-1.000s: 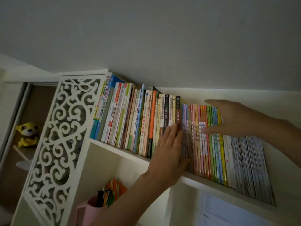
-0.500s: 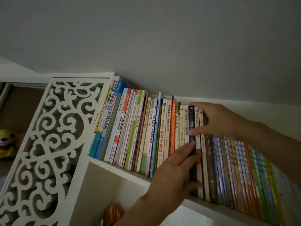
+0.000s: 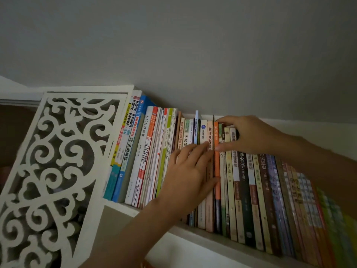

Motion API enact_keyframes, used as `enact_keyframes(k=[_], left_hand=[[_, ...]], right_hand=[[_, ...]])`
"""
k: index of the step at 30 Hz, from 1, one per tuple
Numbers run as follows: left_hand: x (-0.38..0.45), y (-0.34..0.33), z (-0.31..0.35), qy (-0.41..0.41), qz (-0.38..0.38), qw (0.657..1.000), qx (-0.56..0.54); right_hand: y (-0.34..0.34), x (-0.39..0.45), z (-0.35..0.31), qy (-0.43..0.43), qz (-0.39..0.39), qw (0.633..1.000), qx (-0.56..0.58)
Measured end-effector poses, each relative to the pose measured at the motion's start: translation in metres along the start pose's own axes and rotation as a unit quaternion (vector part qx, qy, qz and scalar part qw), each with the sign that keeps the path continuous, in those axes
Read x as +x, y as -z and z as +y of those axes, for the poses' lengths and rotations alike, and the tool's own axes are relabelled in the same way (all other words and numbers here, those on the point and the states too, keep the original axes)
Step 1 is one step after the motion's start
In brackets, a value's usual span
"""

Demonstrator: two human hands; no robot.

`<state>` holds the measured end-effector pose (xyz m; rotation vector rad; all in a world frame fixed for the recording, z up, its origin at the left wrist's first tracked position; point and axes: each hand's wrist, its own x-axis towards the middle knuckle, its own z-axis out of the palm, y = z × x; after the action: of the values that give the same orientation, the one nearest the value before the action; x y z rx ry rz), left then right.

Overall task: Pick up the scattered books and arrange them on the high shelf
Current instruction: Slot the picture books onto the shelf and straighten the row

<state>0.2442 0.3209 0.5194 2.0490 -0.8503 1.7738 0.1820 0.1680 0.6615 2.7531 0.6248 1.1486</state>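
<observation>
A long row of upright books [image 3: 260, 190] fills the white high shelf [image 3: 185, 231], just under the ceiling. My left hand [image 3: 187, 175] lies flat with straight fingers against the spines near the middle of the row, beside an orange-spined book [image 3: 217, 178]. My right hand [image 3: 249, 134] reaches over the tops of the orange book and the few cream and green books to its right. Its fingers curl behind their top edges and its thumb sits on the front of the spines. The books at the left end [image 3: 135, 147] lean to the right.
A white carved openwork side panel [image 3: 48, 171] closes the shelf's left end. The grey ceiling [image 3: 193, 45] slopes close above the book tops. A lower compartment [image 3: 119, 229] opens under the shelf board. The far right of the row is blurred.
Both hands have slid leftward along the row. The right hand went from the dark-spined books to the orange one, and the left hand now presses spines further left.
</observation>
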Motion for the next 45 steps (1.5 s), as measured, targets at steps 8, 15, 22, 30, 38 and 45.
enact_keyframes(k=[8,15,22,30,38,45], left_hand=[[0.062,0.02,-0.008,0.078,0.01,0.996,-0.048],[0.111,0.001,-0.006,0.179,-0.023,0.983,-0.014],[0.123,0.008,0.013,0.341,-0.013,0.933,-0.113],[0.116,0.039,0.014,0.294,0.127,0.921,-0.222],[0.042,0.008,0.04,0.257,0.064,0.948,-0.177],[0.019,0.031,0.058,0.278,0.003,0.948,-0.153]], right_hand=[[0.011,0.014,0.003,-0.008,-0.036,0.999,-0.004],[0.003,0.006,0.009,0.01,-0.004,0.999,0.034],[-0.003,0.004,0.011,0.012,0.021,0.999,0.031],[-0.003,0.007,0.011,-0.003,0.002,1.0,0.026],[-0.003,0.003,0.008,-0.018,0.007,1.0,-0.02],[-0.002,0.003,0.01,-0.016,0.001,1.0,-0.015]])
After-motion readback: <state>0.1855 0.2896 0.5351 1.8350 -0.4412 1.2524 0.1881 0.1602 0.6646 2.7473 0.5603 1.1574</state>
